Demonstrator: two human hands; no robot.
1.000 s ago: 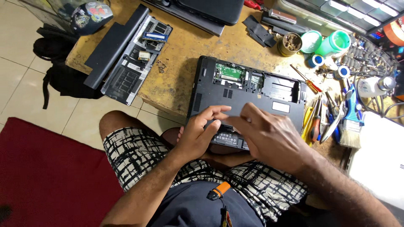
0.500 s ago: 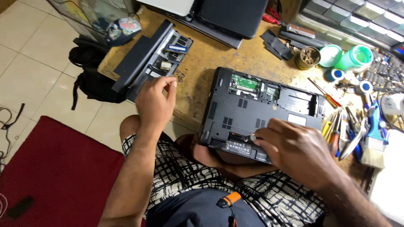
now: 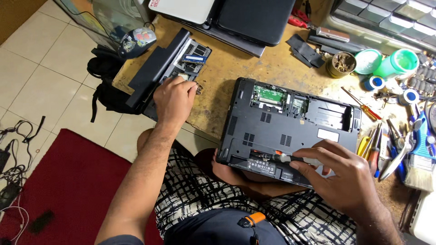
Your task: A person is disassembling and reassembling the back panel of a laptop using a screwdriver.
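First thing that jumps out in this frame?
The opened black laptop turned underside up, hanging over the near edge of the worn wooden bench. The right hand holds a slim black screwdriver to its near edge, while the left hand reaches to the tray of removed parts at the bench's left.

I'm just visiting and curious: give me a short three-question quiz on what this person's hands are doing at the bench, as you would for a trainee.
1. True or false: the right hand holds a screwdriver against the upturned laptop.
2. Where does the left hand rest? A) on the green cup B) by the small screws near the removed cover panel C) on the paintbrush
3. Fill in: the laptop's near edge hangs over the bench edge, above the person's ____.

Key: 1 true; 2 B; 3 lap.
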